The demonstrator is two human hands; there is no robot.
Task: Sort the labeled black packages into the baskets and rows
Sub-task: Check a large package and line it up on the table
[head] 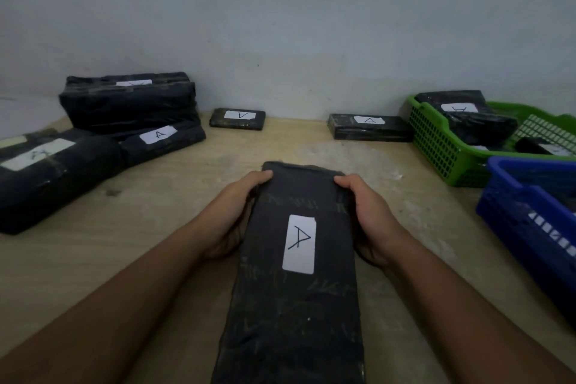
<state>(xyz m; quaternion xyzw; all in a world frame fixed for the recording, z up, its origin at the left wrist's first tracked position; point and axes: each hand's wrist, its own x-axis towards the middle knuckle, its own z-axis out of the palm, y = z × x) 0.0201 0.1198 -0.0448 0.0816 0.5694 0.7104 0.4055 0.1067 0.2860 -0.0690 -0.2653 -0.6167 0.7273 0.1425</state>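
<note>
both hands, left (232, 215) and right (369, 218), grip clamped on long A package (296, 259). keep it level, label up, slide toward back row (369, 127), don't bump green basket (436, 146).

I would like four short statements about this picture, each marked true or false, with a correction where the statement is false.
1. The left hand and the right hand both grip the long black package. True.
2. The label on that package shows the letter B. False: the white label shows A.
3. A wrapped package lies in the green basket. True.
4. The blue basket stands farther from the person than the green one. False: the blue basket stands nearer.
</note>
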